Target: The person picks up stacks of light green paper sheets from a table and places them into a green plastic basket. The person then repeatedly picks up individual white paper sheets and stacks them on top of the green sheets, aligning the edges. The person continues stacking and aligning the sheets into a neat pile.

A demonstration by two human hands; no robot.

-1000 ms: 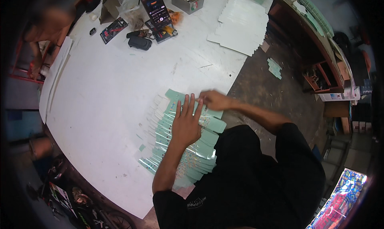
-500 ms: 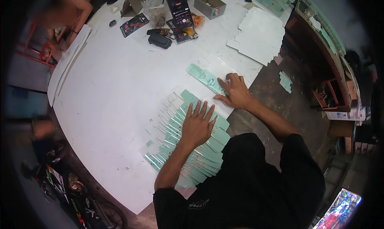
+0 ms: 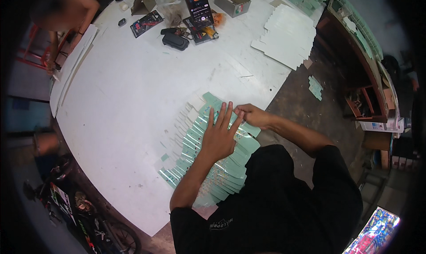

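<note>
White table [image 3: 120, 112], green cartons [image 3: 226, 176], partly hidden by hands [image 3: 218, 139]

Left hand [image 3: 218, 138] hides part of the green cartons [image 3: 224, 172] from me | patterned panel [image 3: 375, 232] cut off below | I see the co-worker's head [image 3: 55, 12] blurred

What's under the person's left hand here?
Flat mint-green cartons, fanned in an overlapping row on the white table, show around the left hand. Whatever part lies directly beneath it is covered and cannot be seen.
</note>
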